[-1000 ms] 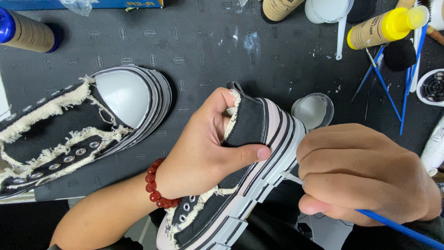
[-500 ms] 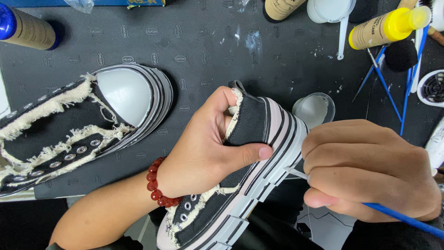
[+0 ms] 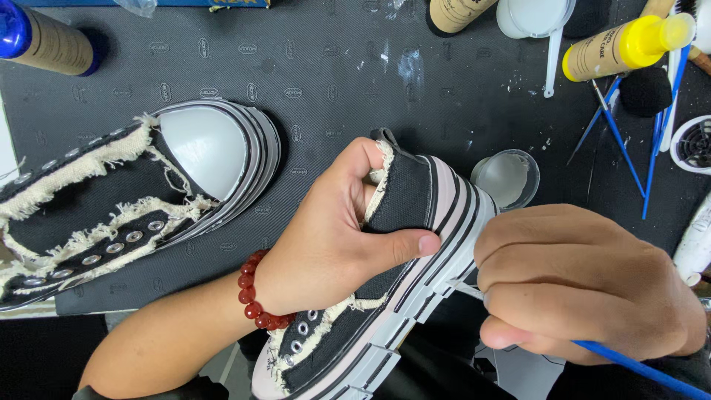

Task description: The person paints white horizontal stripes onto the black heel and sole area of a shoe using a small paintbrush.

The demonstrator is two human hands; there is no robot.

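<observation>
Fingers of the left hand (image 3: 333,237) reach inside the heel opening of a black canvas platform sneaker (image 3: 385,296), with the thumb pressed flat against its outer side, so this grip is closed firmly on the shoe. The sneaker is held tilted above the dark rubber mat (image 3: 311,74) on the bench, its frayed cream edging and striped white sole facing up and to the right. A red bead bracelet (image 3: 255,296) circles the left wrist.

The right hand (image 3: 585,285) is curled in a tight grip around a thin blue-handled brush (image 3: 637,367), whose tip touches the sole's side stripes. Just beyond that hand sits a small round dish of white paint (image 3: 507,178).

To the left, the matching sneaker (image 3: 126,200) lies flat on the mat, grey toe cap pointing right. Along the far edge stand a yellow-capped bottle (image 3: 629,46), a blue-capped bottle (image 3: 41,41) and several spare blue brushes (image 3: 618,141).
</observation>
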